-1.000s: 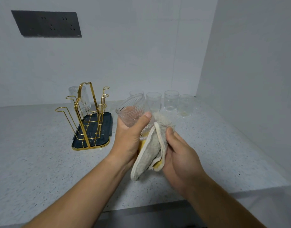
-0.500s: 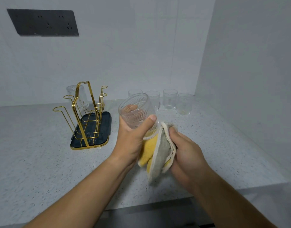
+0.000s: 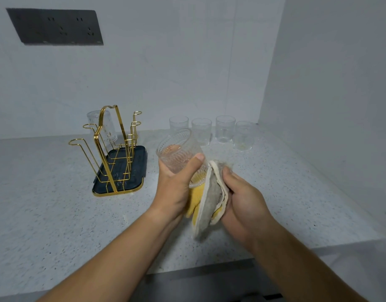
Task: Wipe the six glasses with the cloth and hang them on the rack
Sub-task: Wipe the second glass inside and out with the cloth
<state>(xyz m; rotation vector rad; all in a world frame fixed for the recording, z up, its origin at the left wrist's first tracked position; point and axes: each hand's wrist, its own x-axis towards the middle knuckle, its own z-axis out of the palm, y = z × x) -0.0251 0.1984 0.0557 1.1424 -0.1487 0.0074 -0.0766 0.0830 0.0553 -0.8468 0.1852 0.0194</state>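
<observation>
My left hand (image 3: 176, 184) grips a ribbed clear glass (image 3: 179, 153), tilted with its mouth up and to the left. Against the base of that glass my right hand (image 3: 242, 199) holds a grey and yellow cloth (image 3: 209, 197). A gold wire rack (image 3: 113, 147) on a dark tray stands to the left, with one glass (image 3: 105, 129) hanging upside down on a rear peg. Several more glasses (image 3: 224, 129) stand upright in a row by the back wall.
The speckled counter (image 3: 46, 203) ends in a front edge just below my forearms. A white side wall (image 3: 329, 105) closes the right side. A dark socket panel (image 3: 57, 26) is set in the back wall, upper left.
The cloth has turned against the glass base, showing more of its yellow side. My right hand has shifted slightly lower along the cloth. The glass stays in my left hand.
</observation>
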